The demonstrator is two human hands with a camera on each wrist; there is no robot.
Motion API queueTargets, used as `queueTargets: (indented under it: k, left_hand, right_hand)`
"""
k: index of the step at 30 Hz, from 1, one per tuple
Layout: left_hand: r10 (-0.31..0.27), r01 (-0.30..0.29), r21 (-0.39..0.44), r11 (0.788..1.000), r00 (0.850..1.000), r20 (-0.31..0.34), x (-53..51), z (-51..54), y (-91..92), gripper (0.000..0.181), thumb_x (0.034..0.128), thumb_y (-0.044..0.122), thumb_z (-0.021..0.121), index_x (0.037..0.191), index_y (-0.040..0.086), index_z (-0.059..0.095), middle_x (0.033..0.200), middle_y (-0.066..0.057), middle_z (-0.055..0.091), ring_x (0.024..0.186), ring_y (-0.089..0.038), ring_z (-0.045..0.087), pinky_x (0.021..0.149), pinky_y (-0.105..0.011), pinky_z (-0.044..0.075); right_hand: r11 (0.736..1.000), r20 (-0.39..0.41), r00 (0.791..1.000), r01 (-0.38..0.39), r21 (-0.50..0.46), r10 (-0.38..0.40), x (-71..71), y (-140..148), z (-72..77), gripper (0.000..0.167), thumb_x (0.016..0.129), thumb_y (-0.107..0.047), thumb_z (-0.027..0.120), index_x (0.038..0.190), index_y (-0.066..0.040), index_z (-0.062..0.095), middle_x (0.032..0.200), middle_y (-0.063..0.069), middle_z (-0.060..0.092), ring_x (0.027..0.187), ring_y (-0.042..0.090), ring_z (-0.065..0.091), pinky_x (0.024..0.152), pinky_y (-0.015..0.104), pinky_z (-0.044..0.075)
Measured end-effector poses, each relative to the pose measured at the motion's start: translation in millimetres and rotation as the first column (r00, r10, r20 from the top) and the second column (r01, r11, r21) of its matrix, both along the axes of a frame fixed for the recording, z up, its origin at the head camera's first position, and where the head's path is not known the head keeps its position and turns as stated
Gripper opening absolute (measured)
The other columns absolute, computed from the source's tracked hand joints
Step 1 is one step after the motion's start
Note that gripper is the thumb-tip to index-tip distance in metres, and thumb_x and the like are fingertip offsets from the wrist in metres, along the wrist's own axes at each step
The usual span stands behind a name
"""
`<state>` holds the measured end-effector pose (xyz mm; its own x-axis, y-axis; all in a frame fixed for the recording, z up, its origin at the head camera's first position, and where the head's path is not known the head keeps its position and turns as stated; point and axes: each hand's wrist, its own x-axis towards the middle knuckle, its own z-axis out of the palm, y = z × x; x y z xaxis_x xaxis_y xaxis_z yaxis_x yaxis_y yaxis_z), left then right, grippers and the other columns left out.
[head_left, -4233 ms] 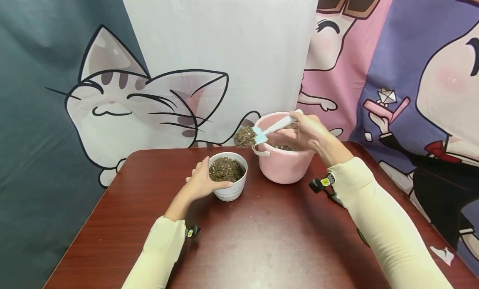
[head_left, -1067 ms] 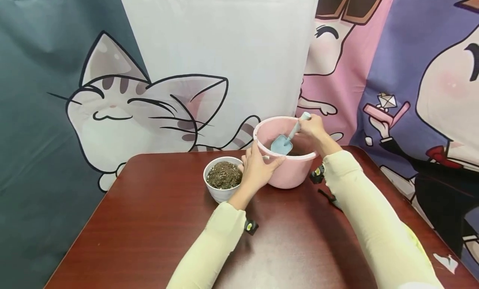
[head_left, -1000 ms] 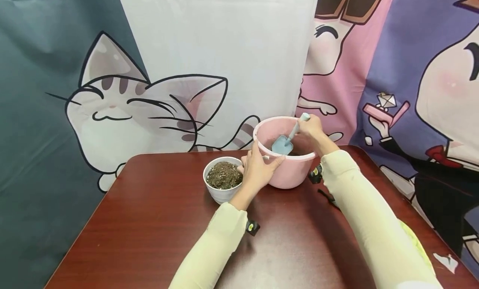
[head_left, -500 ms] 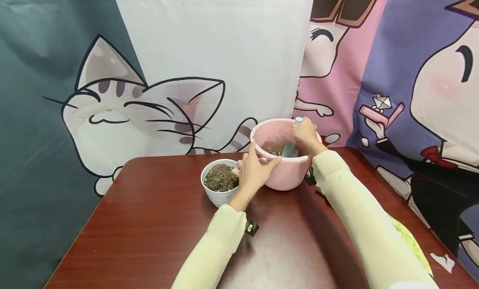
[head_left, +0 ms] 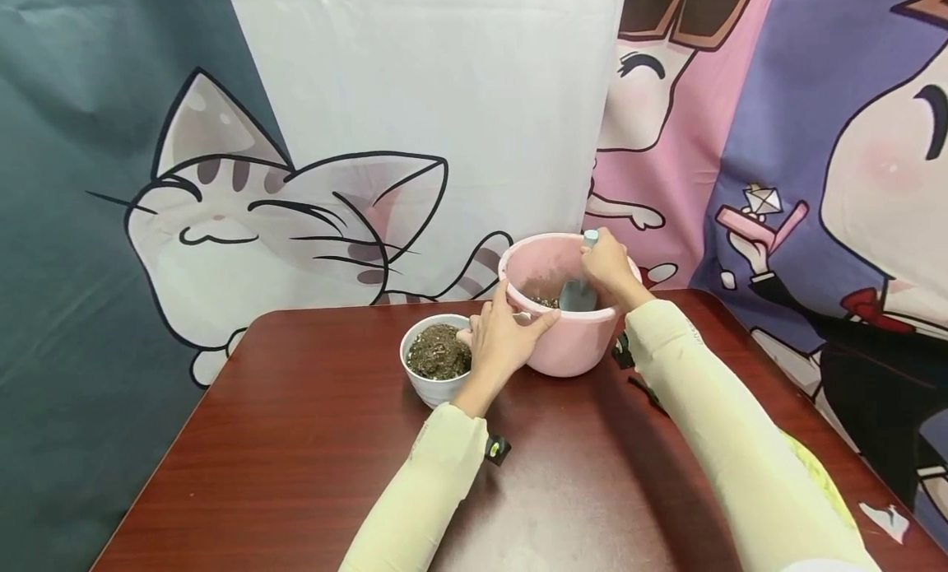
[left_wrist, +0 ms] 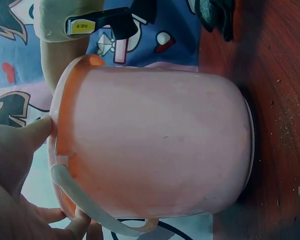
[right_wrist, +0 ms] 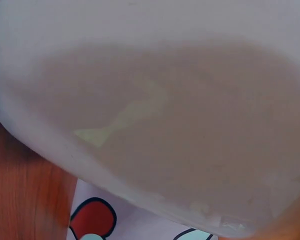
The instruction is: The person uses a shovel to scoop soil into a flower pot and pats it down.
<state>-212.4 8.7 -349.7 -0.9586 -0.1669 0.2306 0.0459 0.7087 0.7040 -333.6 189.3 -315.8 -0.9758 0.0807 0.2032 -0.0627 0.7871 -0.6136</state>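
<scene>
A pink bucket [head_left: 566, 346] with dark soil inside stands at the table's far side. My left hand [head_left: 504, 333] holds its near left rim; in the left wrist view the thumb lies on the rim and other fingers are by the pale handle [left_wrist: 85, 200]. My right hand [head_left: 609, 263] grips a light blue trowel [head_left: 578, 295], whose blade points down inside the bucket. Left of the bucket is a white pot [head_left: 435, 391] heaped with soil [head_left: 439, 352], partly behind my left hand. The bucket's blurred wall [right_wrist: 190, 125] fills most of the right wrist view.
A dark object [head_left: 648, 393] lies right of the bucket, partly hidden by my right sleeve. A yellow-green thing [head_left: 822, 477] shows beyond that sleeve, with a white scrap [head_left: 885, 520] near the right edge. A printed cloth [head_left: 444, 103] hangs behind the table [head_left: 296, 457].
My left hand has gone from the white pot to the bucket's rim. The trowel, earlier loaded with soil between the two containers, has moved right and down into the bucket; the pot's soil looks higher.
</scene>
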Motion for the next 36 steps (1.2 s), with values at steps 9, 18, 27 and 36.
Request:
queueTargets:
  k: [9,18,27,36]
  left_hand:
    - [-0.003,0.003,-0.008,1.000,1.000,0.009,-1.1,-2.7,1.3,0.099,0.0733,0.073,0.071,0.153,0.026,0.035,0.118,-0.007,0.064,0.107,-0.038,0.054,0.092,-0.058,0.024]
    - [-0.005,0.005,-0.021,1.000,1.000,-0.005,-0.4,-2.7,1.4,0.097,0.0752,0.072,0.070,0.152,0.024,0.035,0.123,-0.009,0.063,0.108,-0.040,0.055,0.091,-0.058,0.026]
    - [-0.006,0.006,-0.038,0.999,1.000,0.004,0.3,-2.6,1.2,0.097,0.0755,0.072,0.070,0.153,0.025,0.035,0.123,-0.009,0.063,0.110,-0.040,0.055,0.090,-0.058,0.026]
    - [-0.018,0.018,-0.044,0.999,1.000,0.001,-2.3,-1.9,-0.6,0.097,0.0755,0.072,0.070,0.152,0.023,0.035,0.123,-0.011,0.063,0.110,-0.040,0.055,0.091,-0.058,0.028]
  right_hand:
    - [0.997,0.043,0.999,0.000,0.083,-0.003,3.9,2.5,-0.8,0.048,0.097,-0.021,0.044,0.131,0.013,0.040,0.121,0.039,0.054,0.112,0.052,0.056,0.091,0.060,0.046]
    - [0.978,0.217,0.960,-0.196,0.077,0.176,3.0,1.1,-0.8,0.036,0.094,-0.018,0.052,0.107,0.015,0.057,0.104,0.029,0.059,0.091,0.039,0.062,0.088,0.045,0.051]
    - [0.981,0.379,0.905,-0.188,-0.049,0.193,0.2,4.2,1.7,0.040,0.097,-0.015,0.045,0.116,0.019,0.052,0.117,0.037,0.058,0.082,0.038,0.072,0.078,0.040,0.057]
    - [0.974,0.419,0.889,-0.225,0.040,0.188,-5.7,-0.6,3.5,0.029,0.096,-0.013,0.046,0.101,0.013,0.057,0.103,0.030,0.062,0.080,0.032,0.073,0.081,0.034,0.055]
